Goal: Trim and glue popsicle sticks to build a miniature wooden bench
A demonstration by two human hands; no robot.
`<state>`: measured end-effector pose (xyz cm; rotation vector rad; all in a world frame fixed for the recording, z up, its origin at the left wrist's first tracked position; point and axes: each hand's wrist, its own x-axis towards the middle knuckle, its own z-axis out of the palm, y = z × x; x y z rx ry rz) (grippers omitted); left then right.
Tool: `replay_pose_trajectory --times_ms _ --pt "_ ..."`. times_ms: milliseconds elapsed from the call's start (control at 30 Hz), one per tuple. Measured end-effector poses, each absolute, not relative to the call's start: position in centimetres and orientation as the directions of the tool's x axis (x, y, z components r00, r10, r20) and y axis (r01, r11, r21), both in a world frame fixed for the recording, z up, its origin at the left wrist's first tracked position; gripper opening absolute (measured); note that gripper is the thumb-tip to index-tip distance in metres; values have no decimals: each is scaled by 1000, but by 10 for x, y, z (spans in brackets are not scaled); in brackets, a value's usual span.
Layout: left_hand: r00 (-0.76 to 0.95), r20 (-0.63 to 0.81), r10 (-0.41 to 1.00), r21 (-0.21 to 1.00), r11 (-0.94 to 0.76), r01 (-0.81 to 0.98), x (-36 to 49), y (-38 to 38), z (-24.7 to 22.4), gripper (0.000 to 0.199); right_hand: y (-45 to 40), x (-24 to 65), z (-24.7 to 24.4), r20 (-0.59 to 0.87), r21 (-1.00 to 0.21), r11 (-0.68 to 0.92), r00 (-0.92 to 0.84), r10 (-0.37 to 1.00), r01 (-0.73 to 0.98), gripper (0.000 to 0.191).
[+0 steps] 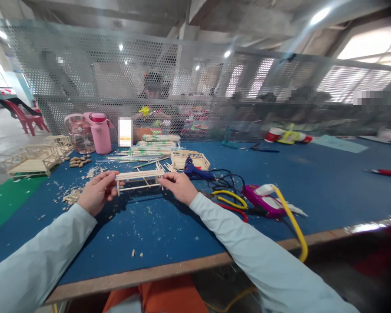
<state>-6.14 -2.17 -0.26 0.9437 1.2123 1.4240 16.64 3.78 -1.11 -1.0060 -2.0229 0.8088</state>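
While both hands are occupied w/ the same obj., the small stick frame [140,175] lies directly btwn them, in front of the person and a bit L of the view's centre. The L hand [99,191] is clamped on its L end, thumb and fingers closing round the corner; the R hand [179,186] is pinched on the R end in the same manner. Thus neither hand is nearer than the other, b/c each one touches its own end.

The long axis of the frame goes from hand to hand, crosswise to the person, approx. parallel w/ the near edge of the blue table [156,234]. The top slats are upward, the thin legs and the lower rail are below. It seems to be held just above the surface, but whether any leg touches, I can't tell.

Regarding the neighbours: the blue glue gun [198,172] is just beyond the R hand, so this hand is clearly the nearer one to it; the yellow handle [232,192] of a tool lies near the R wrist. The wood scraps [72,195] are on the other side, next to the L hand. Behind the frame are loose sticks, incl. wrapped bundles [156,148].
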Motion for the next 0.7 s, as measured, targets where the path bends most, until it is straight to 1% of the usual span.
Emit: replay_pose_trajectory --times_ms 67,167,300,533,633,700 --pt "-173 -41 984 973 0 -229 -61 -21 -3 26 36 168 -9 334 -802 490 -423 842 342 29" --pt "-201 -41 979 966 -12 -259 -61 -21 -4 26 34 168 -7 330 -816 484 -433 839 316 32" --pt "-229 -37 973 969 -21 -247 -61 -22 -3 29 31 167 -5 335 -810 497 -450 827 310 31" --pt "-205 34 978 981 -71 -179 -58 -24 -1 42 30 166 -6 352 -803 519 -469 810 294 31" --pt "-207 29 978 984 -64 -166 -57 -24 0 51 30 167 -7 360 -797 528 -472 805 292 31" --pt "-208 19 978 985 -54 -162 -57 -23 0 53 29 167 -6 363 -797 530 -471 804 291 31"
